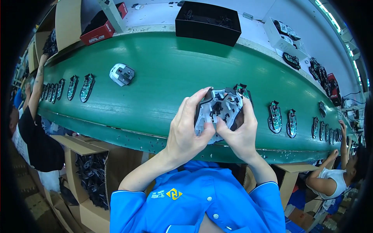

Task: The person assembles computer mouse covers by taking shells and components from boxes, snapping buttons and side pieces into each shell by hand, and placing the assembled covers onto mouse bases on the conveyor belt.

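Note:
Between my two hands I hold a computer mouse top shell (227, 104), its pale grey ribbed inside facing me and a small black part in its middle. My left hand (189, 122) grips the left edge, thumb pressed inside. My right hand (243, 130) clasps the right edge, its thumb also on the inner side. Just behind the shell, partly hidden, a mouse base with a green circuit board (243, 90) lies on the belt. Farther left on the belt sits a white and grey mouse shell (122, 74).
Several circuit-board mouse bases (275, 117) line the green conveyor belt (155, 70) on both sides. A black box (208, 23) of small dark parts stands on the far ledge. A cardboard box (95, 178) of black parts is below left. Co-workers (330, 176) sit at both ends.

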Demonstrator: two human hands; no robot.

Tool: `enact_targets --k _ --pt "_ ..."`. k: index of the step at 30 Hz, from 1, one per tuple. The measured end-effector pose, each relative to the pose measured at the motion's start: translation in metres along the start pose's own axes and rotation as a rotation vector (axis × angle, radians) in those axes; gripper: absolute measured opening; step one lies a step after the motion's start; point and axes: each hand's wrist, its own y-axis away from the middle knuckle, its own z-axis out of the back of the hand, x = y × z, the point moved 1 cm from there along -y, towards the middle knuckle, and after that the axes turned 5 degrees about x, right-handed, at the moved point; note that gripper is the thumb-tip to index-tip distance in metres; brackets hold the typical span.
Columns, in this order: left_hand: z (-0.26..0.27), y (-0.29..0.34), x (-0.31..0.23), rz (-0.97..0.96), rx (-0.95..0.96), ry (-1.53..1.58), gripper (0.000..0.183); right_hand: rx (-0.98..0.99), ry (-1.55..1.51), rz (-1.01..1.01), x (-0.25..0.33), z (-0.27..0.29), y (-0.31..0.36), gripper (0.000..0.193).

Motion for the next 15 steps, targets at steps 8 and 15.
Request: enact_targets --k 8,15 --pt "0.133 -0.05 0.027 0.4 -0.139 -0.258 0.061 0.259 0.182 -0.372 -0.037 0.155 -0.101 0.048" --pt "0.195 -0.029 0.149 0.356 0.055 -1.016 0.079 0.014 1.537 -0.018 -0.142 0.184 -0.108 0.069"
